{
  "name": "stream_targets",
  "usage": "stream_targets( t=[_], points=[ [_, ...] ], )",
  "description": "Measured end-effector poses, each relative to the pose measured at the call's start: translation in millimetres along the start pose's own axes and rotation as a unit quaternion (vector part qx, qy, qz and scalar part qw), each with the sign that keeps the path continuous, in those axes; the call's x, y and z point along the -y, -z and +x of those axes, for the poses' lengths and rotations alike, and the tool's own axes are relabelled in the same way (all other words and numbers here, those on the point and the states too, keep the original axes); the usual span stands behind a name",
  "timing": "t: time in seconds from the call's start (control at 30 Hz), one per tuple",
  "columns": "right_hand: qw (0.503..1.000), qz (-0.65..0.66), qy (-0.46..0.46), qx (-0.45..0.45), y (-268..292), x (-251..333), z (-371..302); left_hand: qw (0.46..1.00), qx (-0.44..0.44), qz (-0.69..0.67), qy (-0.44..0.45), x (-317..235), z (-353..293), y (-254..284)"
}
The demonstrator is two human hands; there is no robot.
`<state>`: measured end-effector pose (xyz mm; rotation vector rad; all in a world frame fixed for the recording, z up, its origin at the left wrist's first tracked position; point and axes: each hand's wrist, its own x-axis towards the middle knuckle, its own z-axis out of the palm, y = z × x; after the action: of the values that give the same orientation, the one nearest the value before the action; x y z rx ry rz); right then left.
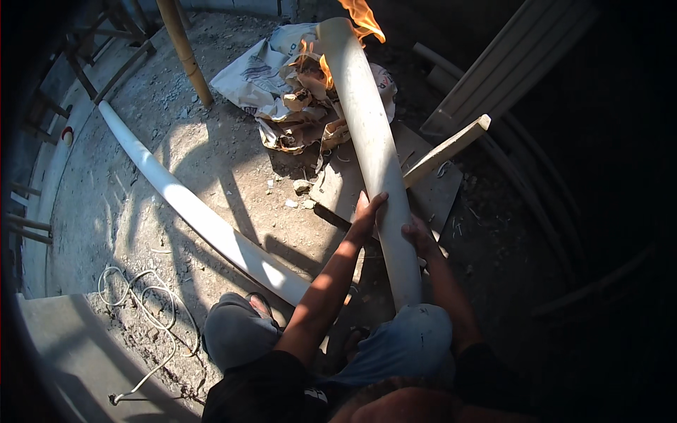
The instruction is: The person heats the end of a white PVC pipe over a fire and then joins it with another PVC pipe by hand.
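Note:
A thick, pale plastic pipe slants away from my knees, its far end over burning paper sacks. Orange flames rise beside that end. My left hand grips the pipe's left side, thumb on top. On the opposite side, my right hand is wrapped around the pipe; its fingers are partly hidden beneath. The near end of the pipe lies at my right knee.
A second long white pipe lies on the dirt to the left. Nearby are a coiled pale cord and a bamboo pole. A wooden stick, a flat board and ribbed panels are on the right.

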<state>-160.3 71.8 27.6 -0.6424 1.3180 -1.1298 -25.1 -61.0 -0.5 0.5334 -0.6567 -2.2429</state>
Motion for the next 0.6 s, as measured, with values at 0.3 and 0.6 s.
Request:
stream_targets(
  t=[0.3,0.6],
  points=[
    [0.919,-0.361,0.061,-0.146,-41,20,-17,0.965,-0.122,0.233,0.007,-9,-12,-25],
    [0.999,-0.009,-0.046,0.022,-16,14,-6,0.994,0.03,0.074,0.076,8,5,31]
  ],
)
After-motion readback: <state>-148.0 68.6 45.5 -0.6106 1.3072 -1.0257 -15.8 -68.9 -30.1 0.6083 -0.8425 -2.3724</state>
